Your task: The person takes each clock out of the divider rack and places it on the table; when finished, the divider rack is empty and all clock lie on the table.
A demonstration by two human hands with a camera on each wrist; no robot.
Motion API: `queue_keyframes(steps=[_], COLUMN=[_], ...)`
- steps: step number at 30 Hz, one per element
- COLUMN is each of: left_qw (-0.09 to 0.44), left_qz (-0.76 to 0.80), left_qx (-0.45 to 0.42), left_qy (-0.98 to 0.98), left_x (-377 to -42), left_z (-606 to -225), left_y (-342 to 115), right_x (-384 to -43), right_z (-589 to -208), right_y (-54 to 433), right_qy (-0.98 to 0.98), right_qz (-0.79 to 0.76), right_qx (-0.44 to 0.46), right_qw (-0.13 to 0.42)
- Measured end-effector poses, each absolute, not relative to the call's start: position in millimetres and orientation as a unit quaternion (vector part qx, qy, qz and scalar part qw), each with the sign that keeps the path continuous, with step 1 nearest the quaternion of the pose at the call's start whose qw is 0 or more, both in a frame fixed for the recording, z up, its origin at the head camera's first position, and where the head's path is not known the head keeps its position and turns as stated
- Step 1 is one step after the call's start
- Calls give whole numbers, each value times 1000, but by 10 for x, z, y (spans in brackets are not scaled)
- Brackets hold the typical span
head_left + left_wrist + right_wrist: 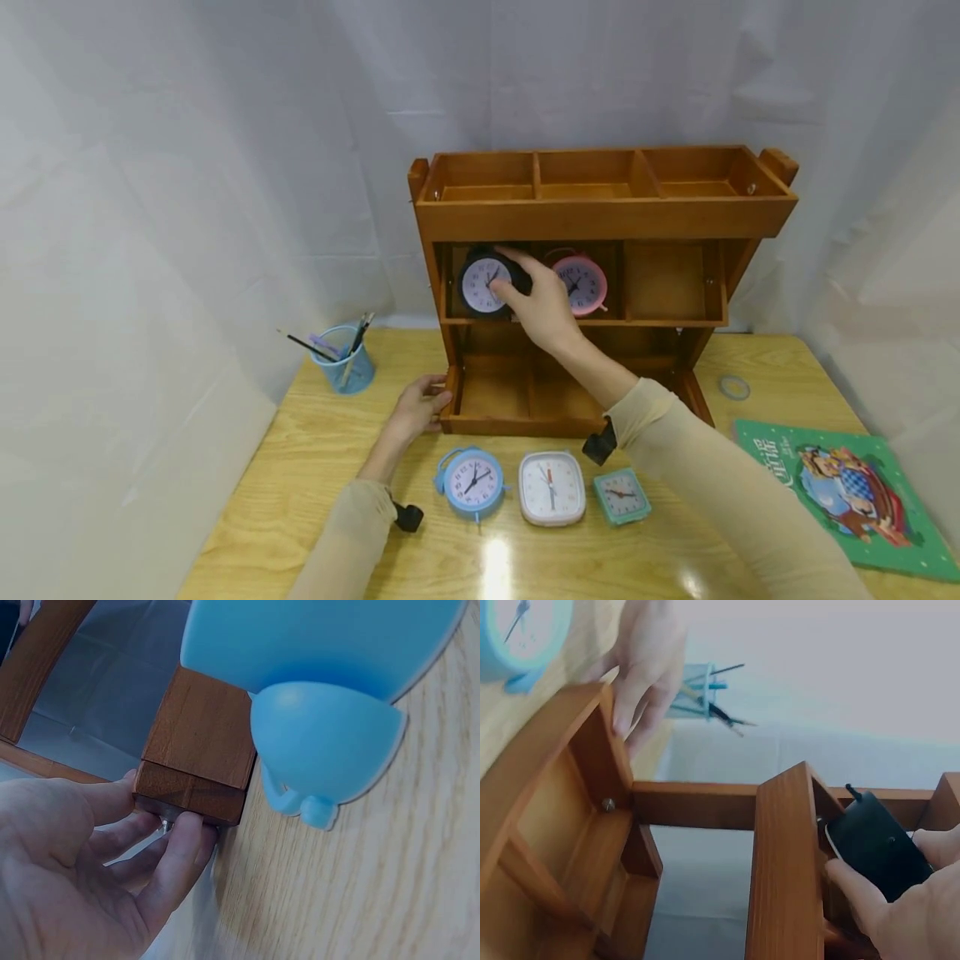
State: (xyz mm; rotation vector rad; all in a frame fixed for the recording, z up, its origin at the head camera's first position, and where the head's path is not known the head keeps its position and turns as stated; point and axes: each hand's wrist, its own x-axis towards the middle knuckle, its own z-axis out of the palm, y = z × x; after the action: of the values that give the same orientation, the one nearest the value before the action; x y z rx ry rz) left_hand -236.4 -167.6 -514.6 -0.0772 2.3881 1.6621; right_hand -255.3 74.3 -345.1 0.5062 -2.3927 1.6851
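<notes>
My right hand (543,308) grips a round black alarm clock (480,287), thumb over its face and fingers along its top. The clock is at the left compartment of the middle tier of a brown wooden shelf (607,221); its dark side (877,844) shows in the right wrist view. A pink alarm clock (587,287) stands to its right, partly hidden by my hand. At the shelf's lower left end, my left hand (414,410) holds the wooden corner (191,791), fingers bent against it.
In front of the shelf lie a blue alarm clock (474,483), a white square clock (552,489) and a small green clock (622,496). A blue mesh pen cup (352,371) stands at left. At right are a ring (733,387) and a green picture book (847,492).
</notes>
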Motion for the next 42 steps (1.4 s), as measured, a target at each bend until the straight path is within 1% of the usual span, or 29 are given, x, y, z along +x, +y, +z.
queue_keyframes(steps=[4, 7, 14, 21, 26, 34, 38, 42], left_qw=[114, 111, 111, 111, 110, 113, 111, 114], left_qz=[570, 571, 570, 568, 570, 565, 567, 570], left_qx=[-27, -26, -26, -26, -25, -28, -27, -23], left_qy=[813, 813, 814, 815, 814, 817, 815, 814], left_x=[-2357, -2357, -2364, -2349, -2349, -2354, -2359, -2356], left_z=[-5157, -5167, -5164, -5149, -5145, -5152, -5151, -5157], left_y=[-1682, -1684, -1678, -1681, -1685, -1709, -1698, -1693], right_x=[-2556, -2555, -2543, -2518, -2502, -2470, -2418, -2285], right_z=[-3405, -3379, -3368, -3324, -3280, -3270, -3248, -3225], right_y=[770, 785, 792, 784, 765, 768, 839, 1000], right_qy=[-711, -656, -619, -535, -492, -493, -501, -520], right_qz=[691, 745, 773, 826, 848, 846, 840, 825], right_qx=[129, 102, 81, 58, 56, 54, 62, 72], right_qw=[-17, -66, -110, -170, -192, -196, -198, -211])
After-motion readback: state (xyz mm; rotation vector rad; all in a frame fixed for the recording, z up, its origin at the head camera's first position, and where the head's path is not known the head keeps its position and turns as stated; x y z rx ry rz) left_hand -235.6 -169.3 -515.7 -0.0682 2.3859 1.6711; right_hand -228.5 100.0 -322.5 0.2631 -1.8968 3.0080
